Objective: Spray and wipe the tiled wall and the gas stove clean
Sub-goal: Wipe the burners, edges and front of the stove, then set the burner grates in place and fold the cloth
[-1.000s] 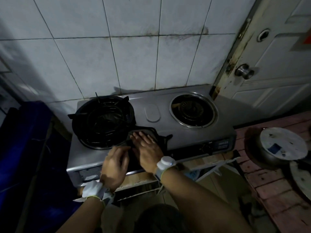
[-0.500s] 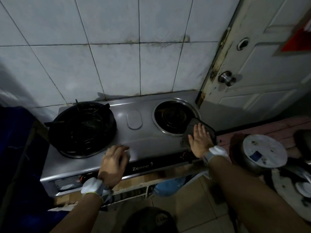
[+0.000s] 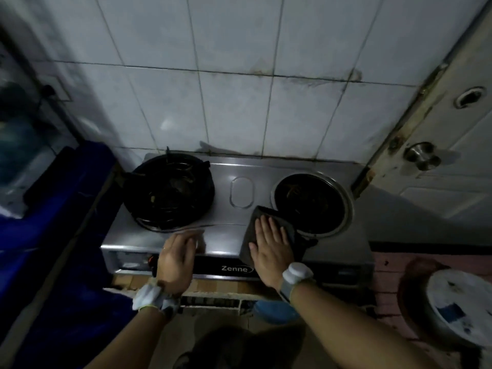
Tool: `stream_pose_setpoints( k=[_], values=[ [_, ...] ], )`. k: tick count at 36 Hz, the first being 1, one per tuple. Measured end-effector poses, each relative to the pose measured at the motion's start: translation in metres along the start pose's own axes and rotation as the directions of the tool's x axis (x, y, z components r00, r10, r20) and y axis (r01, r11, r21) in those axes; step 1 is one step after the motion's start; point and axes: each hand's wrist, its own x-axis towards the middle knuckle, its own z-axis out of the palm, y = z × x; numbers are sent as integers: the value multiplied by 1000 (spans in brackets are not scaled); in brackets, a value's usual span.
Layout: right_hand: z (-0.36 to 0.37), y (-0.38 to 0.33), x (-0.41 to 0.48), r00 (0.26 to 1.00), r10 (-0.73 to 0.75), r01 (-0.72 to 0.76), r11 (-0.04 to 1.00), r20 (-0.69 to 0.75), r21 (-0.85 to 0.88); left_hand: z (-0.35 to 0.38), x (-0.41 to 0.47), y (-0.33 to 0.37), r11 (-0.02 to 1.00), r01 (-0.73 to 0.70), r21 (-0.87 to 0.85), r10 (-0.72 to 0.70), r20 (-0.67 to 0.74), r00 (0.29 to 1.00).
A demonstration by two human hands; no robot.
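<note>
Now right hand lies flat, pressing cloth on stove; left hand rests loose, empty. I'd press evenly, skirting the burner.

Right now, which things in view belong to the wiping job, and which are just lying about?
Job: cloth under right hand; stove; tiled wall; left hand on the stove's front edge.
Lying about: door; lidded pot; blue cover.
</note>
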Motion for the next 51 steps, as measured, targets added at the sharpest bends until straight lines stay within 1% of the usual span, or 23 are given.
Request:
stream_pose_setpoints(
  k=[3,4,6,7,9,12,15,17,19,21,23,26,27,29,30,32,34,37,41,44,45,47,51],
  values=[
    [8,-36,11,987,-157,158,987,24,-13,-18,-12,-17,998,54,37,-52,-61,997],
    [9,-39,12,982,-185,186,982,35,-26,-18,-15,-19,997,65,40,-62,-62,996],
    [16,-71,22,954,-293,294,956,55,-17,-40,-20,-40,990,125,71,-119,-89,989],
    [19,-70,22,947,-317,319,948,57,-20,-40,-21,-41,988,136,76,-128,-94,987],
    [22,-94,29,924,-371,372,928,89,7,-62,-21,-55,981,167,99,-155,-114,981],
    [20,-106,35,906,-409,406,913,107,49,-78,-12,-63,981,168,95,-151,-160,975],
    [16,-108,38,935,-351,343,932,56,115,-88,8,-64,987,157,38,-147,-184,972],
    [16,-110,35,972,-234,235,962,-21,136,-99,27,-66,988,152,-10,-151,-186,971],
    [17,-101,32,992,-116,122,985,-55,119,-103,46,-65,988,150,-30,-153,-184,971],
    [17,-89,30,996,-31,39,995,-80,92,-108,65,-63,988,150,-37,-154,-177,972],
    [17,-85,31,991,50,-41,996,-126,80,-118,85,-70,993,118,-30,-122,-155,980],
    [6,-88,39,969,164,-138,980,-183,144,-125,118,-83,996,57,74,-48,-121,992],
    [-1,-92,45,961,179,-137,971,-212,196,-124,130,-88,992,44,122,-33,-92,995],
    [-17,-116,58,950,164,-74,945,-267,317,-128,152,-99,981,64,181,-66,5,998],
    [-26,-130,64,956,156,-49,921,-249,386,-128,162,-103,974,83,209,-96,56,994],
    [-42,-148,80,977,145,-51,870,-156,490,-125,180,-107,961,88,264,-129,143,981],
    [-49,-161,92,978,170,-94,871,-117,482,-125,195,-112,956,74,285,-146,240,960],
    [-50,-164,101,968,228,-149,862,-108,484,-125,210,-112,942,73,327,-175,297,939],
    [-51,-164,106,956,248,-163,895,-158,416,-125,221,-110,909,-11,416,-152,358,921],
    [-60,-158,109,954,214,-126,920,-208,370,-127,224,-113,889,-26,458,-178,396,901],
    [-62,-157,109,957,188,-96,924,-221,370,-130,222,-115,888,-37,459,-166,394,904],
    [-71,-141,110,955,174,-75,926,-240,371,-124,223,-111,905,-83,416,-88,376,923],
    [-88,-103,105,908,247,-132,936,-340,326,-109,222,-83,935,-182,305,71,341,937]
  ],
)
